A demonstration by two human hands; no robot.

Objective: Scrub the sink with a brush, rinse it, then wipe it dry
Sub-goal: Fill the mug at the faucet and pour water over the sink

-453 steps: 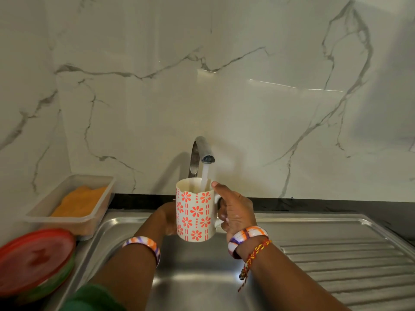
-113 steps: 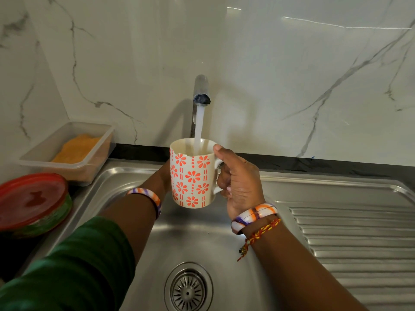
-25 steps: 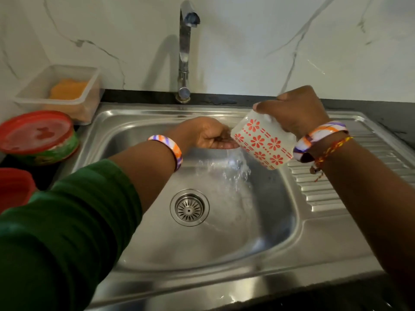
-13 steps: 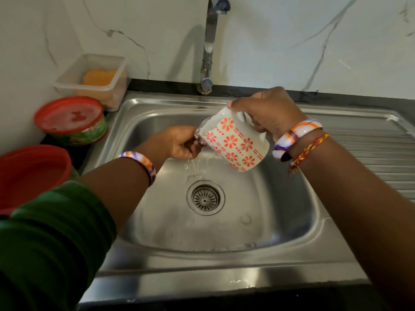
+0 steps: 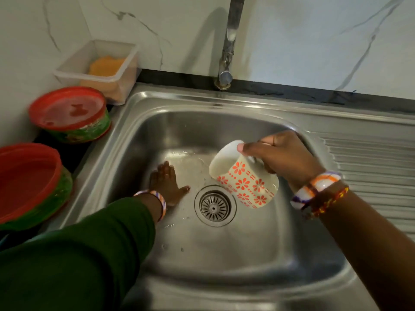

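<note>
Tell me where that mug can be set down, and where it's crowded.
Free: the ribbed drainboard right of the basin, and the basin floor nearer than the drain. Crowded: the left counter, filled by the clear tub and two red-lidded containers; the left hand lies flat left of the drain.

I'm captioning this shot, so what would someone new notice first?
First the orange-flowered mug, tipped mouth-left over the drain in the right hand. Next the left hand, pressed flat on the wet floor of the sink. Then two red-lidded tubs on the left counter.
</note>
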